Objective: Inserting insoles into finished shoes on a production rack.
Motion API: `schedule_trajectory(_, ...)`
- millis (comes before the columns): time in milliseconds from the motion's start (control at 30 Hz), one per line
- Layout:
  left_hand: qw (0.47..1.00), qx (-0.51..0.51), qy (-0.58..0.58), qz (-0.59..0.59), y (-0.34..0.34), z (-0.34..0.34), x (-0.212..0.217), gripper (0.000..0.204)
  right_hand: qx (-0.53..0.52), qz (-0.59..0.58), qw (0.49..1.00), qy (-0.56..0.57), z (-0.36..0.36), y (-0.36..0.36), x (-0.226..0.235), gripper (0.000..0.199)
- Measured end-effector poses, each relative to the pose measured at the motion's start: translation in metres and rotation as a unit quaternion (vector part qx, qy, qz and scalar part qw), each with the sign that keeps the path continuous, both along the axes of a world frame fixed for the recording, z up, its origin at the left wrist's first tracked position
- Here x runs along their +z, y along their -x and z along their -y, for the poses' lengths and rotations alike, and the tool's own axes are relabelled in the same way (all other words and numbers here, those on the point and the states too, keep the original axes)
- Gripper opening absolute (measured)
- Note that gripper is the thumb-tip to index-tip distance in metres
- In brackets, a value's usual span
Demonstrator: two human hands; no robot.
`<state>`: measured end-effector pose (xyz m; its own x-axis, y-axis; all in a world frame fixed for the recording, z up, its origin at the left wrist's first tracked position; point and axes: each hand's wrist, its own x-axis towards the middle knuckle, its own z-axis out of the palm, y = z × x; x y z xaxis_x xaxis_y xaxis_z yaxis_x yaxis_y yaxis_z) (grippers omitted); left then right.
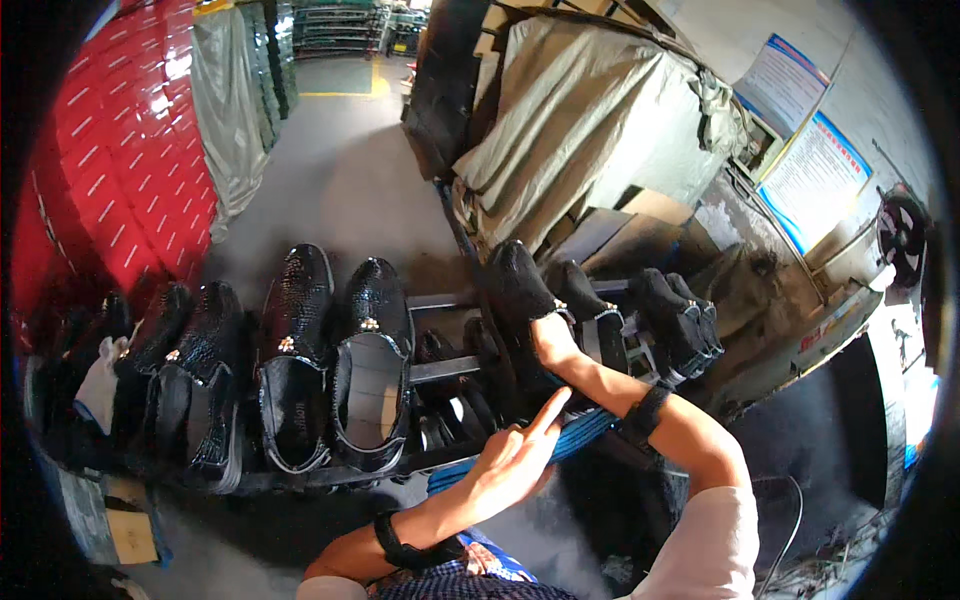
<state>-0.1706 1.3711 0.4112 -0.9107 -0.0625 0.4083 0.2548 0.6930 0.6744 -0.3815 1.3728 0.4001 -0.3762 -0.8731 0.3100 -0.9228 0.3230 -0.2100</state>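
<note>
Black shoe (514, 285) w/ R hand (552, 338) inside, others (372, 325) on rack (446, 369)

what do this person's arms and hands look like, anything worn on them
The left hand is bare, as is what shows of the right hand. Each forearm wears a dark band, left and right. Pale, whitish sleeves, left and right, leave the forearms uncovered.

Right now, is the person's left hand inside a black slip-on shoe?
No, the left hand is outside with a finger extended, while the right hand reaches into a black textured slip-on shoe.
</note>
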Motion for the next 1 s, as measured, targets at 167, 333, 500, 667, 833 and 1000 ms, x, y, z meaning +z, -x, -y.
schedule_trajectory(167, 1.0, 0.027, 0.008, -0.005, 0.001, -0.007, 0.005, 0.045, 0.015, 0.07, 0.997, -0.021, -0.024, 0.004, 0.003, 0.026)
schedule_trajectory(333, 0.997, 0.064, -0.032, -0.03, -0.001, -0.001, -0.002, 0.032, 0.068, 0.135, 0.983, -0.104, -0.049, -0.04, 0.092, 0.03)
schedule_trajectory(500, 0.998, 0.052, -0.041, -0.017, 0.007, -0.006, -0.003, 0.027, 0.028, 0.161, 0.956, -0.245, -0.066, -0.061, 0.102, 0.064)
schedule_trajectory(667, 0.998, 0.037, -0.047, -0.003, 0.002, 0.0, 0.005, 0.037, -0.042, 0.166, 0.983, 0.06, -0.118, -0.051, 0.134, 0.047)
schedule_trajectory(833, 0.977, -0.051, -0.18, -0.099, -0.002, -0.018, 0.022, 0.045, -0.112, 0.247, 0.85, 0.452, -0.192, -0.073, 0.084, 0.053)
schedule_trajectory(1000, 0.962, 0.003, -0.273, 0.001, 0.032, -0.077, 0.025, 0.045, -0.288, 0.491, 0.706, 0.421, -0.222, -0.128, 0.029, 0.088)
